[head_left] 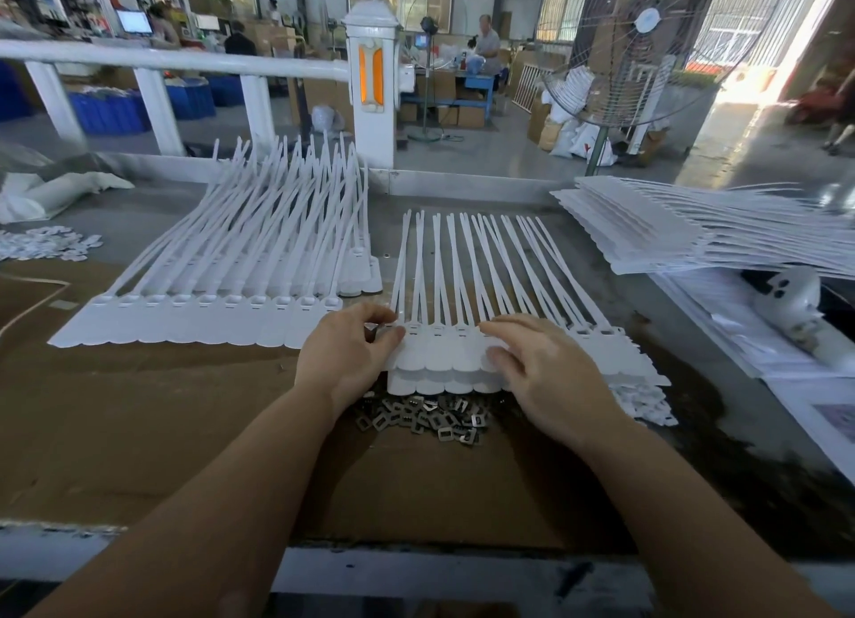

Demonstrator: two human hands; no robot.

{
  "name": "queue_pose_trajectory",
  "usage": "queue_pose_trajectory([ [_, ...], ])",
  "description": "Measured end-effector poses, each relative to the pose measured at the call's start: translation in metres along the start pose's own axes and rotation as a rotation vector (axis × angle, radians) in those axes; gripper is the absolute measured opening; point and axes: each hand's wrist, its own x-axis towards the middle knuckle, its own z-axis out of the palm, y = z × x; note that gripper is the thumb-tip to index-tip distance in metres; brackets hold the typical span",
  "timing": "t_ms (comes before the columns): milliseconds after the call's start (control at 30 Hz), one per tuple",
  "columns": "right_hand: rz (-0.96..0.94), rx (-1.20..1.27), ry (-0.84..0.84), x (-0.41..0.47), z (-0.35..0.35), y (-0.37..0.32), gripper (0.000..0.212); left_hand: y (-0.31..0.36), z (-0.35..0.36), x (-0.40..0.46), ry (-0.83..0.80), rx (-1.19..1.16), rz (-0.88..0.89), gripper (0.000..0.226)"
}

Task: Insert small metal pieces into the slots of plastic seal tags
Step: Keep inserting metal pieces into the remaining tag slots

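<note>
Both hands are sitting on the strip of white seal tags (444, 356) in the middle of the bench. The left hand (344, 354) is pinching the strip's left end, thumb on top and fingers curled over the edge. The right hand (539, 370) is lying across the strip's right half with fingers bent and slightly apart, fingertips (490, 328) pressing down by the row of little slots. Can't tell if there's a metal piece under those fingertips.

The tags' long tails are fanning away from the fingers toward the far edge of the bench. A second strip is peeking out underneath the held one, just under the knuckles.

The pile of small metal pieces (428, 416) is lying right below both hands, between the wrists, on the brown cardboard (139, 409).

Left of the left fingers, just beside them, a big stack of tag strips (222, 312) is spreading out. Well off to the right of the right fingers, another stack (671, 229) is lying at an angle, with a white roll-shaped thing (791, 303) near it. Beyond the fingertips a white railing post (372, 85) and a standing fan (647, 48) are showing.
</note>
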Motion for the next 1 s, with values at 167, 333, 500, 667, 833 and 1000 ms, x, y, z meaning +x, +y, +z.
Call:
queue_pose_trajectory([
  [167,-0.018,-0.026,-0.251,-0.009,-0.018,0.01,0.054,0.0,0.001,0.0,0.008,-0.007,-0.004,0.017],
  [333,-0.045,-0.093,-0.207,-0.008,-0.017,0.009,0.044,0.001,0.001,0.0,0.009,-0.084,-0.014,0.015],
  [500,-0.097,-0.14,-0.13,-0.008,-0.012,0.006,0.037,0.0,0.0,0.0,0.004,-0.181,-0.031,0.013],
  [667,-0.104,-0.139,-0.112,-0.005,-0.007,0.004,0.03,0.002,0.0,0.001,-0.008,-0.219,-0.012,0.019],
  [833,-0.071,-0.088,-0.065,-0.008,-0.002,0.006,0.034,0.001,0.001,0.002,-0.02,-0.141,-0.022,0.025],
  [1000,-0.024,-0.022,-0.05,-0.01,-0.004,0.011,0.035,0.002,0.002,0.002,0.025,-0.121,0.001,0.022],
])
